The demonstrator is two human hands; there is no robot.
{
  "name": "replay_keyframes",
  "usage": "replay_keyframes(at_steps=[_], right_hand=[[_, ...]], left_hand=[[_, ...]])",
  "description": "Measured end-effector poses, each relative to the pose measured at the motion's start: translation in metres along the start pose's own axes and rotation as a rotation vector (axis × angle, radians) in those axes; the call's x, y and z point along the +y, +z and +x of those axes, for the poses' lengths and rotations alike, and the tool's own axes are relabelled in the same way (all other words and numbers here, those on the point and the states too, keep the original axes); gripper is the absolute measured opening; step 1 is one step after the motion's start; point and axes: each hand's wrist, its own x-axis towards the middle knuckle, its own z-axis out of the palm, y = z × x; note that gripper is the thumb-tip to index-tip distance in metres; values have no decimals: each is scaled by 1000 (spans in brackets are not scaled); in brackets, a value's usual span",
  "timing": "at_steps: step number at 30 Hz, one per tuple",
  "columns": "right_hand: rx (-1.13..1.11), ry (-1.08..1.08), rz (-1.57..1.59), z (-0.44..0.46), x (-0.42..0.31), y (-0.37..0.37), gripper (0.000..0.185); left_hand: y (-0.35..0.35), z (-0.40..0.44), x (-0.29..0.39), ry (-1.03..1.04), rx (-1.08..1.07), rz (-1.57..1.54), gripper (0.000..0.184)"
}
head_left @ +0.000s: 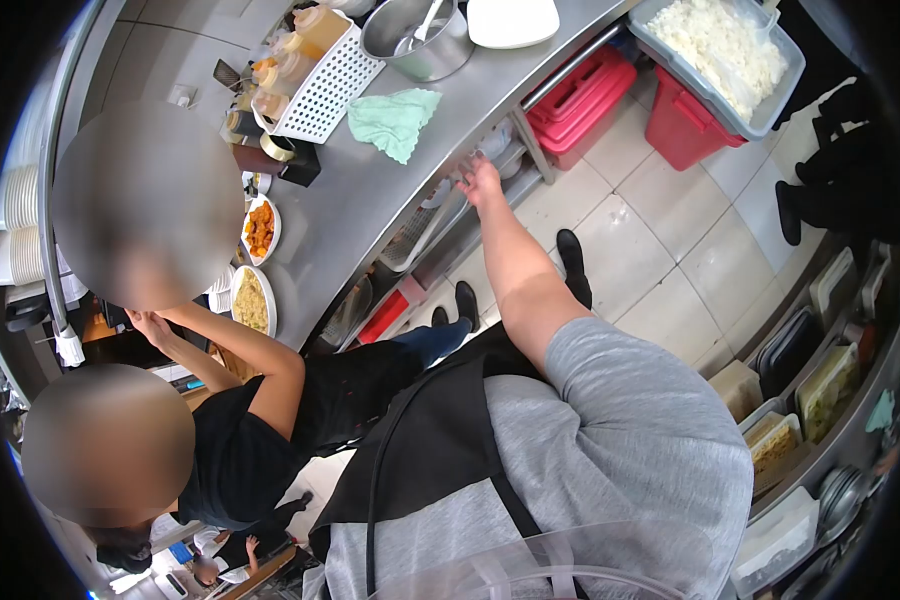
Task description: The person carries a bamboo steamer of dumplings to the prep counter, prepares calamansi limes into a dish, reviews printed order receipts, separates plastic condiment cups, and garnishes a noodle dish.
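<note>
My right hand (480, 182) reaches out on a bare forearm toward the shelf under the steel counter (335, 215). Its fingers look spread and slightly bent, with nothing I can make out in them. Close by on that shelf are stacked bowls or containers (510, 158), partly hidden by the counter edge; some look clear. My left hand is out of the picture. On the counter above lie a crumpled green cloth (395, 122), a steel pot (417, 45) with a spoon in it, and a white perforated basket (320, 88) of squeeze bottles.
A co-worker in black (240, 450) stands at my left, arms over the counter, near another blurred head. Two filled dishes (254, 302) sit there. A tub of rice (715, 55) rests on a red bin (685, 125). Food containers (770, 440) line the right side.
</note>
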Motion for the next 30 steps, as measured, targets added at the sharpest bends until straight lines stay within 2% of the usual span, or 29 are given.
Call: replay_keyframes(at_steps=[4, 10, 12, 13, 14, 15, 17, 18, 19, 20, 21, 23, 24, 26, 27, 28, 29, 30], right_hand=[[-94, 24, -75, 7, 3, -11, 53], [109, -87, -151, 4, -25, -17, 39], [152, -176, -370, 13, -36, -19, 39], [168, -234, -299, 26, -38, -31, 32], [233, -330, -399, 14, -47, -29, 19], [207, -386, -409, 11, -55, -37, 10], [-40, -400, -781, -4, -71, -50, 8], [-195, -354, -1177, 3, -75, -62, 7], [-397, -256, -1380, -7, -74, -58, 3], [-554, -130, -1433, -29, -71, -43, 7], [-677, -111, -1410, -52, -63, -27, 7], [-868, 11, -1417, -96, -55, 21, 7], [-915, 51, -1461, -112, -54, 49, 8], [-1001, 27, -1432, -113, -48, 83, 8], [-1024, 36, -1414, -112, -50, 100, 8], [-1060, -64, -1480, -97, -49, 108, 9], [-1091, -50, -1492, -91, -54, 126, 9], [-1121, -219, -1508, -91, -61, 147, 10]], left_hand=[[4, 5, 9, 38, 4, -14, 22], [15, 23, 36, 247, 49, -68, 24], [19, 37, 50, 296, 81, -84, 25], [23, 48, 59, 283, 87, -92, 26], [27, 59, 68, 271, 93, -99, 27], [26, 72, 80, 245, 83, -84, 29], [15, 88, 121, 292, 80, -121, 33], [4, 96, 144, 370, 125, -101, 40], [-8, 102, 168, 443, 167, -77, 47], [-18, 107, 193, 495, 311, -50, 49], [-27, 111, 217, 538, 448, -17, 52], [-52, 125, 255, 679, 515, -62, 64], [-59, 134, 269, 658, 561, -84, 64], [-80, 152, 292, 677, 342, -281, 66], [-99, 149, 304, 665, 381, -297, 66], [-121, 138, 319, 549, 260, -502, 65], [-136, 132, 330, 432, 131, -708, 64], [-144, 136, 333, 457, 218, -845, 56]])
